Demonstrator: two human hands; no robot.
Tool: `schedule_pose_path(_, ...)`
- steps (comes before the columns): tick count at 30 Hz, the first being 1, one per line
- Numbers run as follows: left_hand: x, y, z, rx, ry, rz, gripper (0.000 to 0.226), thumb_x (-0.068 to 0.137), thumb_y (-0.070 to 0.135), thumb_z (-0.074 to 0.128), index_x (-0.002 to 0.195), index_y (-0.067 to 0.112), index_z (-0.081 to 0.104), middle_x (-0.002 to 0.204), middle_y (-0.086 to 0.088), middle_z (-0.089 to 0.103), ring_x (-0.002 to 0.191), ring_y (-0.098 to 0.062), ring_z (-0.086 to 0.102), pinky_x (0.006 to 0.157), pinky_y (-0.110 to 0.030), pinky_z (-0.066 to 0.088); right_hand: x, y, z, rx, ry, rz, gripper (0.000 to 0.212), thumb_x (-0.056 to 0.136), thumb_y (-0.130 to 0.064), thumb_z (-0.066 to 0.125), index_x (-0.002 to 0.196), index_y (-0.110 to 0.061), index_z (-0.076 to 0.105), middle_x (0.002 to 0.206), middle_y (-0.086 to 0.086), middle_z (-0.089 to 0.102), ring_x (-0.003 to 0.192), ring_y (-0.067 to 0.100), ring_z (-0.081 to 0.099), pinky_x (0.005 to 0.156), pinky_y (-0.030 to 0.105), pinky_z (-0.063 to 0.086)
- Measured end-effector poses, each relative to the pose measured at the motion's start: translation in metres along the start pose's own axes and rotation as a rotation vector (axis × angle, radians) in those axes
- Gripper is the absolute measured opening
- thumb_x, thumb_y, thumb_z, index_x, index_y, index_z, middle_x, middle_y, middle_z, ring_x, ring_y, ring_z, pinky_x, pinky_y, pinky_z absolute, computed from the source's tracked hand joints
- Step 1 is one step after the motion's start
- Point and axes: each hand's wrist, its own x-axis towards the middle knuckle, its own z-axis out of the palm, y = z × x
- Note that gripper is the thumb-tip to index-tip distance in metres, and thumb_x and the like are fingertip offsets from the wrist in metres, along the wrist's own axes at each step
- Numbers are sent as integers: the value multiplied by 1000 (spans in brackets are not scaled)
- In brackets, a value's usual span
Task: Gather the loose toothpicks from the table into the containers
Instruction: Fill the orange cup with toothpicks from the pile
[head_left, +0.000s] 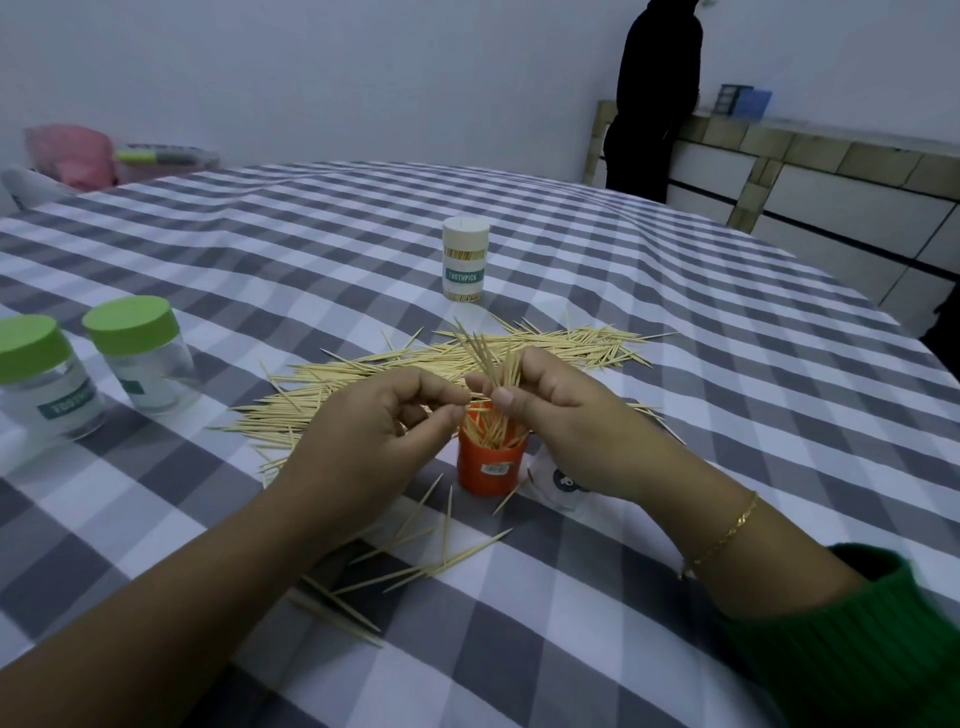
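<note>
I've got my right hand (561, 415) pinching a bundle of toothpicks (491, 364) tips-up right over the orange cup (491, 462) so they drop straight in, left hand (374, 426) pinching the bundle's base to steady it, loose pile (415, 364) just behind.

- The right hand (566, 415) pinches a bundle of thin wooden toothpicks (493, 358) directly above the small orange plastic cup (491, 460), which has toothpicks standing in it.
- The left hand (374, 431) is just left of that grip, fingertips touching the bundle.
- The loose toothpick heap (415, 374) lies on the checked-cloth desk (727, 415) behind the grip, spreading left and right.
- A few scattered toothpicks (426, 561) lie before the grip, beneath the forearms.
- The white lidded toothpick canister (465, 259) stands well behind the grip.
- Two clear green-lidded jars (140, 353) stand side by side, far left of the grip.
</note>
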Motion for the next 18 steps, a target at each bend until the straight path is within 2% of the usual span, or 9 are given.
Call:
schedule_pose_path(2, -1, 3, -1, -44, 37, 16, 16, 84, 22, 65, 78, 37, 65, 69, -2, 67, 65, -24, 62, 61, -41, 53, -1, -1, 1, -24, 0, 10, 8, 97, -18, 48, 99, -17, 56, 114, -6, 61, 110, 16, 55, 95, 37, 47)
schedule_pose_path(5, 0, 8, -2, -117, 68, 20, 16, 82, 18, 67, 80, 33, 65, 70, 11, 69, 62, -10, 63, 52, -14, 47, -2, -3, 0, -101, 0, 12, 16, 94, -21, 53, 106, -17, 63, 121, -7, 60, 110, 12, 53, 95, 37, 47)
schedule_pose_path(6, 0, 10, -2, -169, 66, 10, 12, 80, 20, 67, 81, 31, 66, 70, 16, 69, 62, -5, 64, 54, -10, 46, -2, -3, -1, -127, -9, 16, 18, 94, -22, 54, 109, -17, 64, 123, -6, 60, 110, 11, 52, 94, 35, 47)
schedule_pose_path(9, 0, 12, -1, -309, 77, -11, 14, 73, 26, 64, 86, 28, 66, 73, 17, 70, 64, -1, 66, 56, -10, 48, -4, -4, -1, -165, -38, -12, 22, 93, -21, 56, 112, -16, 65, 123, -5, 60, 102, 4, 50, 84, 19, 43)
schedule_pose_path(11, 0, 11, -1, -334, 89, -12, 16, 73, 25, 64, 89, 25, 66, 69, 16, 69, 62, -1, 65, 55, -10, 48, -4, -4, -1, -173, -27, -20, 27, 92, -25, 58, 118, -22, 62, 125, -8, 59, 106, 2, 49, 83, 14, 40)
schedule_pose_path(13, 0, 11, -1, -318, 99, 3, 16, 73, 27, 63, 89, 25, 66, 67, 16, 68, 60, -1, 64, 55, -9, 47, -4, -2, 1, -195, 2, -16, 34, 90, -30, 59, 124, -29, 59, 128, -10, 57, 116, 7, 47, 88, 20, 43)
schedule_pose_path(14, 0, 11, -1, -298, 101, 13, 16, 73, 30, 63, 89, 28, 67, 68, 18, 68, 60, -2, 63, 55, -10, 48, -3, -1, 2, -223, 18, -23, 34, 90, -32, 59, 124, -30, 58, 127, -10, 58, 118, 10, 48, 93, 28, 45)
schedule_pose_path(16, 0, 9, 0, -247, 94, 26, 16, 72, 36, 61, 87, 34, 66, 75, 24, 69, 64, -5, 64, 55, -11, 49, -3, 0, 6, -310, 44, -66, 29, 92, -34, 57, 120, -33, 60, 122, -11, 61, 118, 14, 49, 100, 44, 40)
schedule_pose_path(18, 0, 6, -1, -186, 70, 44, 12, 76, 41, 63, 88, 41, 65, 83, 26, 68, 74, -6, 65, 59, -11, 49, -3, 0, 7, -347, 64, -95, 25, 94, -33, 54, 117, -33, 62, 119, -12, 63, 115, 14, 50, 102, 49, 36)
